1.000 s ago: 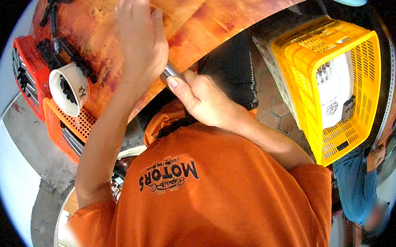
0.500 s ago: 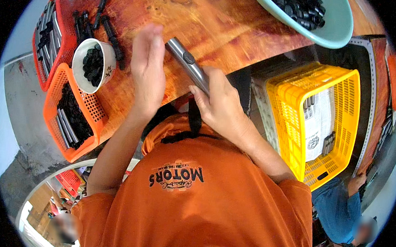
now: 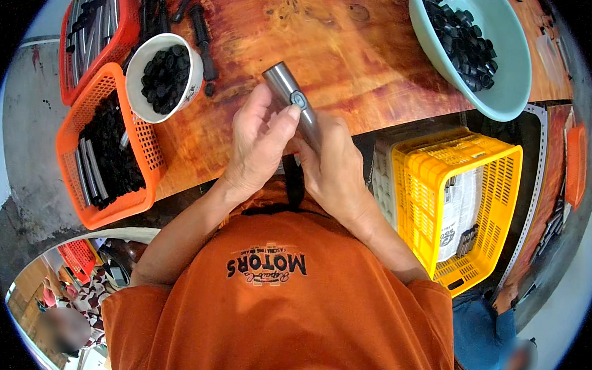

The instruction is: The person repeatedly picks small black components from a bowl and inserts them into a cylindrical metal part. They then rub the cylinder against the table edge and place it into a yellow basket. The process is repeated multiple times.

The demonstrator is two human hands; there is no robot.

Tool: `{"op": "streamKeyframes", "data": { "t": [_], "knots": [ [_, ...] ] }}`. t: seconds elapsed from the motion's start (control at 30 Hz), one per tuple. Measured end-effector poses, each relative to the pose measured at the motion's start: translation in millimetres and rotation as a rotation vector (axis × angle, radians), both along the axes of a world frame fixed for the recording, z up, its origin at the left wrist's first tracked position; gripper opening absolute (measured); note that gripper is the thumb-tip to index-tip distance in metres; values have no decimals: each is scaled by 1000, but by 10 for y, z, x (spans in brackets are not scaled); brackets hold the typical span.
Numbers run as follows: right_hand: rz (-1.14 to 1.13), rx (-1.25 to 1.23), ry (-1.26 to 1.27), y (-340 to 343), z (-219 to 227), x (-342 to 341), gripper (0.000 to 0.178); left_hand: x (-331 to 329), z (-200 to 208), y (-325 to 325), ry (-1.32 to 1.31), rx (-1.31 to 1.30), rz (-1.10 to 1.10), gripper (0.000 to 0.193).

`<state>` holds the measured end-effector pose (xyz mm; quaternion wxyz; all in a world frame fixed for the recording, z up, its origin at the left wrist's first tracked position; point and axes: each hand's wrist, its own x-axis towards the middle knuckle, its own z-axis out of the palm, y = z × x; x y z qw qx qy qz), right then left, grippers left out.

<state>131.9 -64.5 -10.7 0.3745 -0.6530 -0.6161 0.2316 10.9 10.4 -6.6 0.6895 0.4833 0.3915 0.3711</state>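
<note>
While the right hand (image 3: pixel 338 166) is gripping a metallic tube (image 3: pixel 282 81) low, near the tabletop (image 3: pixel 366 61), the left hand (image 3: pixel 251 152) is thumbing its oval inset (image 3: pixel 299 101), pinch unclear. Seemingly rigid, slick, it's suiting that low hold.

A yellow crate (image 3: pixel 458 148) stands beside the wooden table (image 3: pixel 363 61), near a person in blue (image 3: pixel 477 335).

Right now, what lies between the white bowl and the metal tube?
The head view shows, from the white bowl to the metal tube, a black rod, a stretch of wooden tabletop, and the left hand against the tube.
</note>
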Motion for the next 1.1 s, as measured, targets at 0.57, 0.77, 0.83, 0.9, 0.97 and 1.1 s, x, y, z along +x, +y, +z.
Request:
{"op": "streamKeyframes", "data": {
  "t": [0.57, 0.77, 0.83, 0.9, 0.97, 1.1],
  "knots": [
    [0, 33, 100, -54, -11, -92, 45, 12, 102, 42, 11, 52, 29, 18],
    [-23, 85, 33, 51, 56, 23, 41, -70, 55, 152, 117, -110, 37, 33],
    [-71, 38, 15, 54, 41, 32, 41, -147, 90, 162, 253, -74, -67, 38],
    [-95, 11, -23, 59, 31, 52, 40, -157, 52, 108, 278, -58, -62, 41],
    [-84, -7, -123, 83, 74, 53, 40, -128, 72, 69, 271, -95, -45, 43],
    [-48, 174, -278, 108, 39, 88, 40, -107, 143, 105, 253, -187, -41, 34]
  ]
}}
